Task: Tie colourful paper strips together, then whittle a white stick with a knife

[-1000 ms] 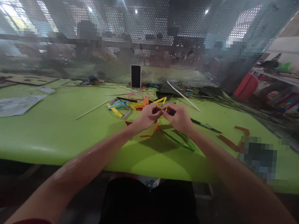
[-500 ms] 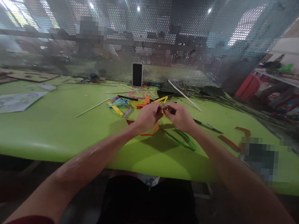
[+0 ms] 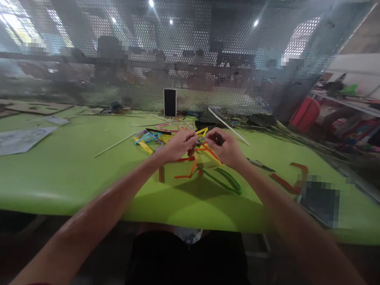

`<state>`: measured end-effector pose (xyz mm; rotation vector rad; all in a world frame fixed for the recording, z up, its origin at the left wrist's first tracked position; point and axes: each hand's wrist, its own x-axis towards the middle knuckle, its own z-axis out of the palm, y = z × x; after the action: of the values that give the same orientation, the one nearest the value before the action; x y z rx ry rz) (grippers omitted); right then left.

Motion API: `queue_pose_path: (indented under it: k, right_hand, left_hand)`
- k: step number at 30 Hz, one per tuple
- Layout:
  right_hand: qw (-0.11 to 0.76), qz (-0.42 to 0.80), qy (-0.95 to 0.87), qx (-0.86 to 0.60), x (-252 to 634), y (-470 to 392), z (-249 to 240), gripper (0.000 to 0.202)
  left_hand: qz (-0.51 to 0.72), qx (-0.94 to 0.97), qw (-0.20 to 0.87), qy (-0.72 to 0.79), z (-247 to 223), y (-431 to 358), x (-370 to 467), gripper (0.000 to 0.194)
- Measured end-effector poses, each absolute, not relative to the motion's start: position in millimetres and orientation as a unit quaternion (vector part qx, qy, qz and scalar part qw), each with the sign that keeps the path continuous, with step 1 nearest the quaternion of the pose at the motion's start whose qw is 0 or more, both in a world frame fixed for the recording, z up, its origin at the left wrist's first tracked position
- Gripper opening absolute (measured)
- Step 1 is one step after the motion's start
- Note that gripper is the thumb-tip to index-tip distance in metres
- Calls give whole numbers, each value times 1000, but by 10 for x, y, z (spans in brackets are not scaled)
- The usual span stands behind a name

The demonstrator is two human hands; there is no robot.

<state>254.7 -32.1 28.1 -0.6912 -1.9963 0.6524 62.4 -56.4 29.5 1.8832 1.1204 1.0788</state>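
My left hand is closed over the middle of the green table, its fingers curled. Close beside it, my right hand is closed too, thumb and fingers pinched together. A small dark, greyish piece shows in the gap between the fingertips, too small to name. Under and around the hands lie bent coloured strips: a red strip, an orange strip, a green looped strip and a yellow strip. A blue strip lies left of my left hand.
A phone stands upright at the back before a perforated metal screen. A dark pen-like tool and red-orange strips lie right. A thin pale stick and a printed sheet lie left.
The hands have drawn slightly apart, and more red and orange strips show beneath them. The whole view has shifted a little as the head moved.
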Motion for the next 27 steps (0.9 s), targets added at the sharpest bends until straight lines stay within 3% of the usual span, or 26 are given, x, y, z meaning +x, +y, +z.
queue_pose_path:
  k: [6, 12, 21, 27]
  right_hand:
    - [477, 351, -761, -264, 2476, -437, 303, 30]
    - [512, 341, -746, -253, 2455, -409, 260, 24]
    - [507, 276, -782, -234, 2444, -378, 133, 13]
    - [454, 192, -831, -258, 2453, -434, 167, 14]
  left_hand:
    - [481, 627, 498, 358, 274, -641, 637, 16]
    - [523, 496, 611, 326, 114, -742, 628, 30]
    - [519, 484, 633, 310, -29, -684, 618, 38]
    - [493, 548, 587, 334, -27, -693, 611, 32]
